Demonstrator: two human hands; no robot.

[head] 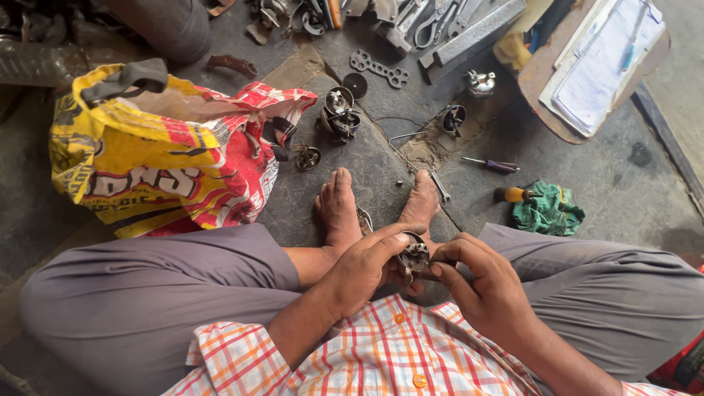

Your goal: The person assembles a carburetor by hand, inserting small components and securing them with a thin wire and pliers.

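— While both hands are busy at the lower middle of the frame, what exactly are they on?

— A small round metal mechanism [413, 257]. The left hand [364, 265] is clamped around it from the left, thumb stretched across its top edge, and the right hand [480, 282] meets it from the right, fingertips pinched at its rim. The two hands are drawn together on the one piece, just above the bare feet [378, 205].

— How far along does the work look?

— Mid-way, I'd judge. The mechanism looks partly open, inner parts showing, though they are too small to read. Similar round metal parts [340, 111] lie on the floor [631, 183] at upper middle, separate from one another, so several seem to be waiting or already handled; I cannot tell which.

— Tools within reach?

— A purple-handled screwdriver [493, 165] and a yellow-handled tool [512, 194] beside a green rag [548, 208], right of centre, neither held. A flat multi-hole spanner [379, 69] lies further up, and a yellow and red bag [165, 150] fills the left.
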